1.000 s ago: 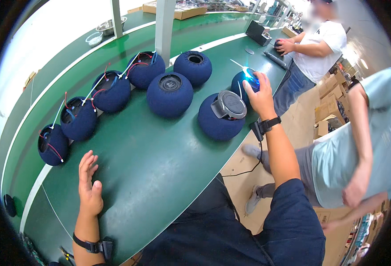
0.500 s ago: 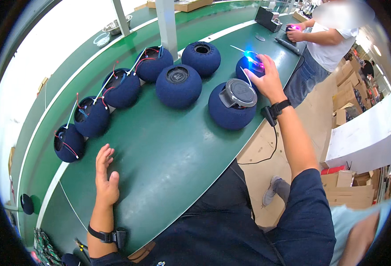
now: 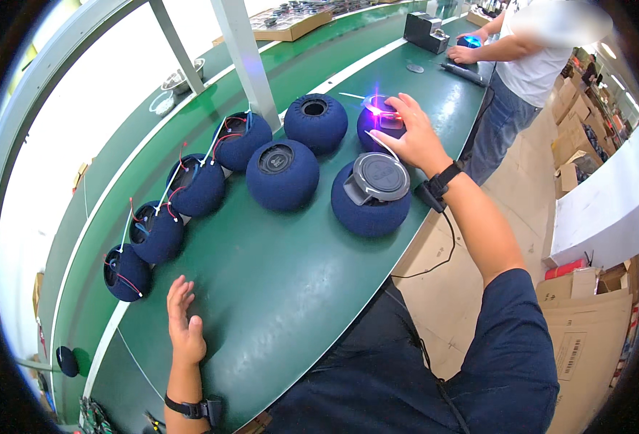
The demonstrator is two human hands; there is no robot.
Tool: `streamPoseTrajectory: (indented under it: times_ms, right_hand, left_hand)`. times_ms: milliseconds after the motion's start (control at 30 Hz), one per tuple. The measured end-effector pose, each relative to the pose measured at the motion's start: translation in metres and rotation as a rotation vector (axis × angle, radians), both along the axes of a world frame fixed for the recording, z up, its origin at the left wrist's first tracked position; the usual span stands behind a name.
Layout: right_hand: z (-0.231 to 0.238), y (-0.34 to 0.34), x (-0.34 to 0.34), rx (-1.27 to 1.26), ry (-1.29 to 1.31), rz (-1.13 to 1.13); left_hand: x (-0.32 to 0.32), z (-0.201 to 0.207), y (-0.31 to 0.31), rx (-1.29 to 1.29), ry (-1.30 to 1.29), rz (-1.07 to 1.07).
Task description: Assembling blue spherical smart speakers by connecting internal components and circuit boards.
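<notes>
My right hand (image 3: 419, 139) reaches to the far right of the green table, thumb and fingers curved around the glowing top of a navy fabric-covered round speaker (image 3: 366, 124). Pink and blue light shines there; the exact finger contact is partly lost in the glare. Just nearer stands another round speaker (image 3: 370, 213) with a grey disc-shaped cap (image 3: 381, 177) tilted on its top and a white strip beside it. My left hand (image 3: 187, 333) hovers at the near left, fingers extended, holding nothing. Two more round speakers, one (image 3: 282, 181) with a black recessed top, stand mid-table.
Several open-topped round speakers (image 3: 157, 231) with red and blue wires line the left side. A grey post (image 3: 246, 58) rises behind them. At the far right a person (image 3: 529, 79) handles another lit piece beside a black box (image 3: 426, 32). Cartons (image 3: 587, 318) stand right of the table.
The view has shifted, so the table's things sit differently in the picture. The light under my right hand goes from blue to mostly pink-violet. My left hand stays empty.
</notes>
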State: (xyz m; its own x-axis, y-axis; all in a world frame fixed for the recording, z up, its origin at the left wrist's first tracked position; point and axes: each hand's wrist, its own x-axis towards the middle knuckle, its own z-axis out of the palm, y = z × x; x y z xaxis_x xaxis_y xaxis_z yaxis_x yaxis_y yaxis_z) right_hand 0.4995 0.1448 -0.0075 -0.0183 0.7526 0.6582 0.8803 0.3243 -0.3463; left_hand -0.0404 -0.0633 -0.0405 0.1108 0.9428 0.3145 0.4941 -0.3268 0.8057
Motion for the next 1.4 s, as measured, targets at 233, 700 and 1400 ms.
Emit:
streamPoseTrajectory:
  times_ms: [233,700,1400]
  right_hand:
    - [0.003,0.000,-0.003,-0.022,0.011,0.015]
    - [0.006,-0.004,-0.006,-0.047,0.034,0.014]
    - [0.005,-0.002,-0.006,-0.033,0.035,0.031]
  left_hand:
    - [0.000,0.001,0.002,0.012,0.003,-0.020]
    - [-0.002,-0.001,0.000,0.025,0.030,-0.031]
    - [0.033,0.030,-0.025,-0.167,0.087,-0.209]
